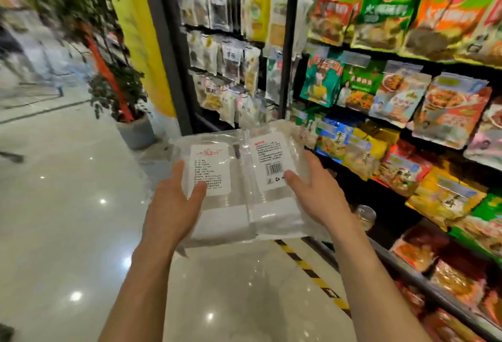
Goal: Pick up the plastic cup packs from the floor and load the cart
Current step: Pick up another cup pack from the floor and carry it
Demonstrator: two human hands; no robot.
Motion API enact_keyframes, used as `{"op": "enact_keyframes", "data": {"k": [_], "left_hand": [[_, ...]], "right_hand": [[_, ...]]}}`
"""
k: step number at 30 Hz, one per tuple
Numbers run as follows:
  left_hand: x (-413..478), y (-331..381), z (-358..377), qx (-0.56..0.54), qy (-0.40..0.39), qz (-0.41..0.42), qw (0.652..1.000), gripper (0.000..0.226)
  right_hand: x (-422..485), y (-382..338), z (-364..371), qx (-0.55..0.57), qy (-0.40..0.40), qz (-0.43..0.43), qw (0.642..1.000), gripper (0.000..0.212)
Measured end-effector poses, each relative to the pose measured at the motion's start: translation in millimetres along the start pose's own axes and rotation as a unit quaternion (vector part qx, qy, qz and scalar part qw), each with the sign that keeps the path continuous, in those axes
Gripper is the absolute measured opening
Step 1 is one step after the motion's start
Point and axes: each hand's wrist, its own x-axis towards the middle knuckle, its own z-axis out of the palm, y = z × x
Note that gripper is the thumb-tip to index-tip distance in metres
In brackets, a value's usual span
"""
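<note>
Two clear, crinkly plastic cup packs [244, 178] up at chest height, side by side, white labels up, a barcode on the right one, print too small to read. My left hand [173, 205] clamps one edge, my right hand [315, 192] the other, thumbs pressed on top.

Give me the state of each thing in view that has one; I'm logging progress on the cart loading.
Left cup pack: off the floor, sealed, label up, held by the left hand.
Right cup pack: off the floor, sealed, barcode label up, beside the first, held by the right hand.
Cart: not in view.
Shelves: stocked with snack bags.
Potted plant: upright on the floor.
</note>
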Motion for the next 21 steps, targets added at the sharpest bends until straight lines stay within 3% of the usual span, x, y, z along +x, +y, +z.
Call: {"op": "enact_keyframes", "data": {"k": [8, 18, 21], "left_hand": [[26.9, -105.3, -99.2, 0.046, 0.115, -0.139, 0.982, 0.069], [131.4, -194.6, -140.0, 0.086, 0.221, -0.239, 0.942, 0.071], [177.6, -213.9, -145.8, 0.096, 0.242, -0.258, 0.931, 0.071]], "right_hand": [[68.8, -111.1, 129.6, 0.035, -0.151, -0.104, 0.982, 0.074], [193.8, -195.0, 273.6, 0.115, -0.231, -0.196, 0.946, 0.053], [245.7, -222.0, 308.9, 0.126, -0.273, -0.192, 0.934, 0.059]]}}
